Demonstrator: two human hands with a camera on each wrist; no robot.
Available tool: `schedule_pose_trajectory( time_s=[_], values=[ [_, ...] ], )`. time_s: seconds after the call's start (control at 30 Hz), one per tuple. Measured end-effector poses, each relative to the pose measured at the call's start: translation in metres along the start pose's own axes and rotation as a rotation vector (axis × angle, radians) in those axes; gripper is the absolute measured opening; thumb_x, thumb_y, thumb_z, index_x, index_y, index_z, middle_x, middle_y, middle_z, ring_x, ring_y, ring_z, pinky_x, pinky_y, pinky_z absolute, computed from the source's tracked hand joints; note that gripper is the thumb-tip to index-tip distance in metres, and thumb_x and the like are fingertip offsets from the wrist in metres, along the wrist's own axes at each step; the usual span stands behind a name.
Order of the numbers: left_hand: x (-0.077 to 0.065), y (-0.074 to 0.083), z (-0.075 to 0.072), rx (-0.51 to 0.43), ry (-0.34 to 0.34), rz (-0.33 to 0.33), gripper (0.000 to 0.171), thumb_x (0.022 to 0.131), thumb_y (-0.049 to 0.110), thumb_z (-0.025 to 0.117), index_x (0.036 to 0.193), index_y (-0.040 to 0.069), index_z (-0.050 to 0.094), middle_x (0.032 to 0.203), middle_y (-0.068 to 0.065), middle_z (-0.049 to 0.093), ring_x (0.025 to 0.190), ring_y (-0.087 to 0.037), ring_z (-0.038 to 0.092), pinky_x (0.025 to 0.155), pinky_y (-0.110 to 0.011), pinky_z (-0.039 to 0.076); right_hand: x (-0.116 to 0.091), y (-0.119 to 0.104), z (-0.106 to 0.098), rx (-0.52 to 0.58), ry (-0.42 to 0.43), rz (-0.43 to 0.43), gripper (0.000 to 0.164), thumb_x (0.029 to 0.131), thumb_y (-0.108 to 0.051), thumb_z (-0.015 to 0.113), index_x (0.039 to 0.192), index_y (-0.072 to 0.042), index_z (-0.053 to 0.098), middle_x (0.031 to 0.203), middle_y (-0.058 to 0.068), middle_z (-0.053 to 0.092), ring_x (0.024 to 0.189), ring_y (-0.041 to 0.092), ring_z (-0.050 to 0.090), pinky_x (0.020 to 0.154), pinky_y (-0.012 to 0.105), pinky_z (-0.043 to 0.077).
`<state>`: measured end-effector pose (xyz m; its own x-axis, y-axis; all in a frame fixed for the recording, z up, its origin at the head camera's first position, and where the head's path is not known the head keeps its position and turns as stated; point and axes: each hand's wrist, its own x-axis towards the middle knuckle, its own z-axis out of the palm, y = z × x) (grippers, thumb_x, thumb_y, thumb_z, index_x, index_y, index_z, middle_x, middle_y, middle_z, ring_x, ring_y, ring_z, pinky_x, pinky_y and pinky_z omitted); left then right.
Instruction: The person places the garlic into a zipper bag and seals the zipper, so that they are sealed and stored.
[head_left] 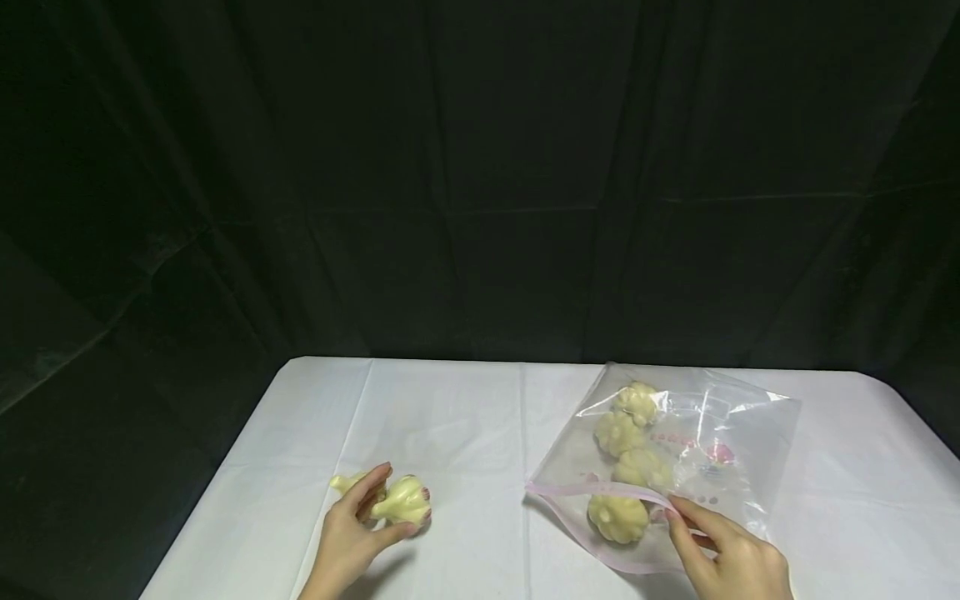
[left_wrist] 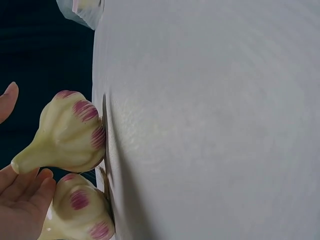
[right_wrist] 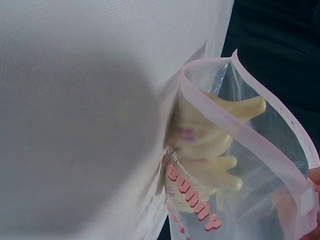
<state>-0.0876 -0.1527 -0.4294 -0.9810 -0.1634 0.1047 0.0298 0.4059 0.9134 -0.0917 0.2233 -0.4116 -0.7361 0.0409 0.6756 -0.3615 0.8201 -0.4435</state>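
On the left of the table two pale garlic bulbs with pink streaks lie side by side. My left hand point(head_left: 347, 537) is around the nearer garlic bulb point(head_left: 407, 500), thumb and fingers spread. In the left wrist view the thumb stands apart from that bulb, while the fingers point(left_wrist: 27, 197) are by its neck, between it and the other garlic bulb point(left_wrist: 80, 205). My right hand point(head_left: 735, 557) pinches the pink-edged rim of a clear zip bag point(head_left: 761, 437). The bag's mouth gapes, and several garlic bulbs point(head_left: 618, 518) lie inside.
A white cloth covers the table point(head_left: 480, 433), with a black curtain point(head_left: 480, 183) behind it. The bag lies on the right half, its mouth facing the near side. Pink print point(right_wrist: 195, 197) marks its front.
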Motion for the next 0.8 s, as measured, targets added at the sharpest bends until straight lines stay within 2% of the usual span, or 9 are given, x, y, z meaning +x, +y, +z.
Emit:
schedule_pose_trajectory(
  time_s=[0.07,0.37,0.47,0.6,0.7,0.8],
  values=[
    [0.001,0.000,0.001,-0.009,-0.011,-0.011,0.075,0.065,0.004,0.088,0.132,-0.006,0.054,0.131,-0.022,0.057,0.120,-0.039,0.054,0.101,-0.038,0.043,0.000,0.000,0.000,0.000,0.001,0.003,0.014,0.072,-0.006,0.076,0.085,-0.002,0.077,0.077,0.016,0.072,0.055,-0.005,0.061,0.045,0.009,0.044],
    [0.005,-0.002,0.005,0.024,-0.038,-0.025,0.076,0.064,0.003,0.089,0.131,-0.004,0.055,0.133,-0.020,0.057,0.117,-0.037,0.055,0.102,-0.040,0.043,0.000,0.000,-0.001,-0.007,-0.008,0.013,0.015,0.071,-0.005,0.076,0.086,-0.002,0.077,0.077,0.016,0.072,0.053,0.000,0.063,0.045,0.009,0.044],
    [0.006,-0.002,0.006,0.045,-0.039,-0.026,0.078,0.062,0.004,0.090,0.132,-0.002,0.056,0.133,-0.018,0.058,0.117,-0.037,0.055,0.101,-0.043,0.044,0.000,0.000,0.000,-0.007,-0.003,0.006,0.015,0.071,-0.005,0.075,0.086,-0.002,0.077,0.077,0.016,0.072,0.053,0.003,0.064,0.045,0.009,0.044],
    [0.008,-0.002,0.008,0.076,-0.048,-0.024,0.079,0.061,0.006,0.091,0.132,-0.001,0.056,0.130,-0.018,0.059,0.114,-0.036,0.057,0.097,-0.048,0.046,0.000,0.000,0.000,-0.007,-0.008,0.002,0.015,0.072,-0.005,0.075,0.087,-0.002,0.076,0.077,0.017,0.072,0.051,0.014,0.066,0.044,0.010,0.044],
    [0.010,-0.003,0.009,0.089,-0.060,-0.027,0.078,0.061,0.006,0.090,0.131,0.000,0.057,0.124,-0.018,0.062,0.109,-0.033,0.057,0.089,-0.041,0.050,0.000,0.000,-0.001,-0.011,-0.014,0.005,0.015,0.073,-0.005,0.074,0.087,-0.001,0.076,0.077,0.017,0.072,0.050,0.021,0.065,0.043,0.011,0.043],
    [0.011,-0.004,0.011,0.111,-0.067,-0.026,0.077,0.061,0.005,0.090,0.130,0.000,0.058,0.118,-0.017,0.064,0.105,-0.029,0.057,0.081,-0.032,0.049,0.000,0.000,-0.001,-0.018,-0.013,0.008,0.015,0.073,-0.006,0.074,0.088,-0.002,0.076,0.077,0.017,0.072,0.051,0.021,0.065,0.043,0.012,0.043]
  ],
)
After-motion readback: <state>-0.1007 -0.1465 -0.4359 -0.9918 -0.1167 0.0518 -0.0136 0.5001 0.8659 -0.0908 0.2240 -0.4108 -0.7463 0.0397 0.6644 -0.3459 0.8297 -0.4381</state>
